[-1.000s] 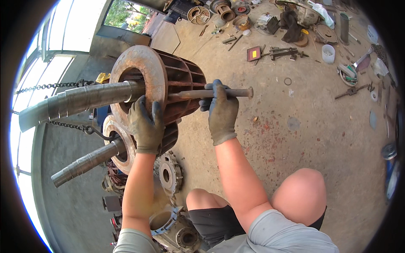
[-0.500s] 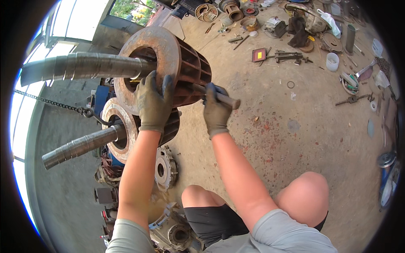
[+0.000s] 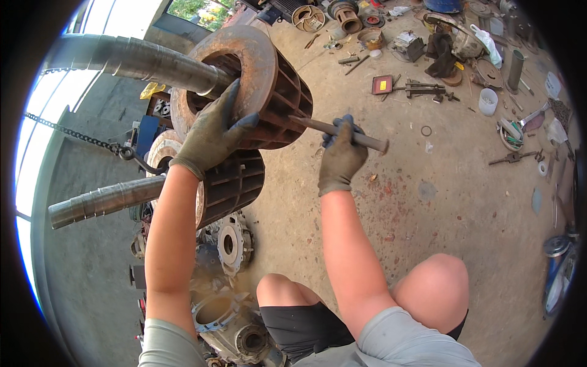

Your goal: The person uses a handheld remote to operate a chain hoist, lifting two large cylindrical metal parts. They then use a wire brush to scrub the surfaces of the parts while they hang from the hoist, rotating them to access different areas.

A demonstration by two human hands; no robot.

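Ahead and to the left is a rusty ribbed rotor (image 3: 260,73) with a thick ring face and a steel shaft (image 3: 147,62) through its bore. My gloved left hand (image 3: 211,134) lies on the ring face, fingers stretched and thumb apart. In my gloved right hand (image 3: 342,158) is a steel chisel (image 3: 370,142) with a flared head. Its tapered tip points left, at the slots in the rotor's ribbed side; whether it touches them I cannot tell. Below sits a second ribbed rotor (image 3: 235,186) with its own shaft (image 3: 104,200), partly hidden by my left arm.
A chain (image 3: 73,133) with a hook (image 3: 147,166) reaches the second rotor from the left. Metal housings (image 3: 229,244) stand below it. Across the floor at the right lie a puller tool (image 3: 425,88), a red tray (image 3: 382,84), a white cup (image 3: 488,102) and scattered parts.
My right hand has drawn the chisel back to the right, away from the rotor. My left hand has shifted up and left on the ring face. The view has moved slightly.
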